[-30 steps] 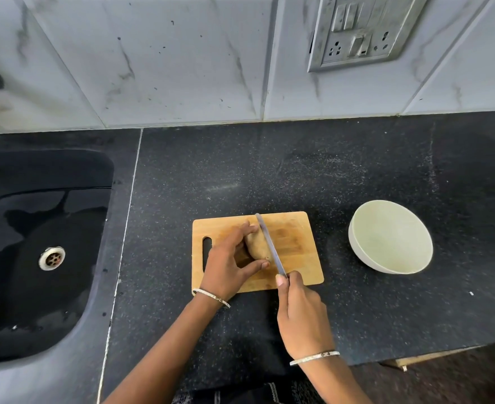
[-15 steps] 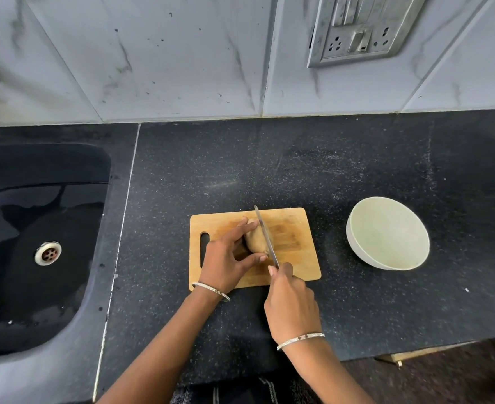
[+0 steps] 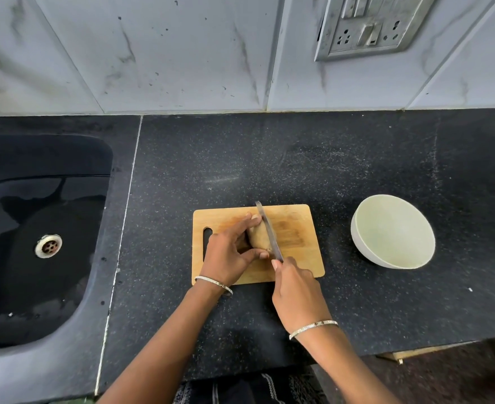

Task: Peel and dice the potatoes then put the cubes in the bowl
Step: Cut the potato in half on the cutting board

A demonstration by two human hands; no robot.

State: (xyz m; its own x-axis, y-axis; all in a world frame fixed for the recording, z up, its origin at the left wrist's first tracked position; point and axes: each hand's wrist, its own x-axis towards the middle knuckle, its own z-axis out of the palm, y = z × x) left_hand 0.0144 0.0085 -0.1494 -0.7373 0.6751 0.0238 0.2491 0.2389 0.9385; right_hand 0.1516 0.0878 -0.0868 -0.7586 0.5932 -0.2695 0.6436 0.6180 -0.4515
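black sink (image 3: pixel 45 228) sat at the left end of the counter (image 3: pixel 328 158). wooden board (image 3: pixel 298 258) lay near the counter's front edge. on the board the left hand (image 3: pixel 228 252) pinched the potato (image 3: pixel 256 239) between thumb and fingers. the knife (image 3: pixel 268 231) lay across the potato's right side, its handle gripped by the right hand (image 3: pixel 296 290). the bowl (image 3: pixel 392 231) stood apart, right of the board.

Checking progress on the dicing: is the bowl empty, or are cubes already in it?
Empty. The bowl stands upright right of the cutting board, and its pale inside shows bare, with no cubes.
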